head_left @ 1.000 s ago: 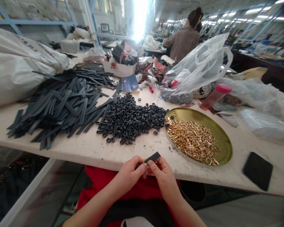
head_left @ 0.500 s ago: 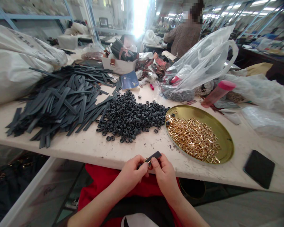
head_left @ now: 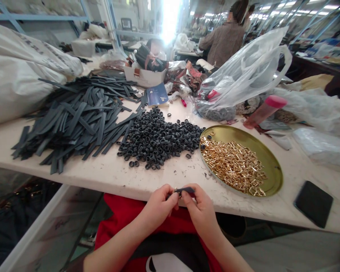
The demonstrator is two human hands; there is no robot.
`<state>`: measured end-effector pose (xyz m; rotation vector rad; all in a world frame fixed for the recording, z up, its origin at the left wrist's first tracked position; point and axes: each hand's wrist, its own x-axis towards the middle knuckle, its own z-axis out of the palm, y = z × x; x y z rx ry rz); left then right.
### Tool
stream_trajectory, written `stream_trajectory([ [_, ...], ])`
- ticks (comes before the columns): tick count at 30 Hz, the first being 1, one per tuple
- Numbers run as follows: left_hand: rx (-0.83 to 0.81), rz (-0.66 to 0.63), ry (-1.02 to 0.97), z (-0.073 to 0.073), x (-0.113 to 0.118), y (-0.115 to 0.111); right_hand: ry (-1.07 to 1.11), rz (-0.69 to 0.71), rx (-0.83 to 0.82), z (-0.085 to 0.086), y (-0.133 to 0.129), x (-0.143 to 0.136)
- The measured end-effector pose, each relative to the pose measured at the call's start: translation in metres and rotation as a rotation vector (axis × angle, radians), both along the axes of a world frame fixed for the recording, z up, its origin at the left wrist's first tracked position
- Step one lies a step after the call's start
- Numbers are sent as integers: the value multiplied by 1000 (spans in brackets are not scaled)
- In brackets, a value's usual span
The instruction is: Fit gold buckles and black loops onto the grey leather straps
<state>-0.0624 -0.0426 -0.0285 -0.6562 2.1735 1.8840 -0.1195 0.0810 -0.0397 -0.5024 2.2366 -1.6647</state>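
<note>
Dark strap [head_left: 187,189]: It is in both hands, at the front edge of the white surface [head_left: 96,172]. A moment ago its wide, flat side showed and its end tipped up. Now it looks thin and lies almost level, so it seems to have been turned or bent a bit.
Gold buckle [head_left: 176,190]: This shiny bit sits by the strap, between the two hands. Fingers hide part of it, so I cannot tell if the strap goes through it.
Left hand [head_left: 161,203]: Its grip is pinching the strap close to the buckle, thumb on top.
Right hand [head_left: 200,204]: Its grip is pinching the other end of the strap, with the thumb in front.
What the turn means: The strap and the buckle are still together, and I think the hands are still busy with this one strap.
Small dark loops [head_left: 158,139]: They make a big heap past the hands, and it looks the same as before.
Round gold tray [head_left: 273,173]: It is to the right of the loops, with lots of little gold pieces [head_left: 238,166] in it.
Long dark strips [head_left: 73,117]: They lie in a messy pile on the left.
Black phone [head_left: 314,204]: It lies on the right, well apart from the hands.
</note>
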Motion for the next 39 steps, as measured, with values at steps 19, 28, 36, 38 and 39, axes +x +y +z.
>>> stream_trajectory([
  [19,39,-6,34,-20,-41,-23,428,102,474,-10,-24,-124],
  [28,-112,193,97,-12,-50,-29,-260,145,-79,-7,-29,-92],
  [36,-231,-26,69,-2,-38,-19,-535,75,-348,-7,-9,-60],
  [38,-288,-82,40,1,-34,-19,-500,112,-331,-8,-4,-56],
  [39,-338,-103,39,3,-32,-19,-493,125,-323,-8,-2,-54],
])
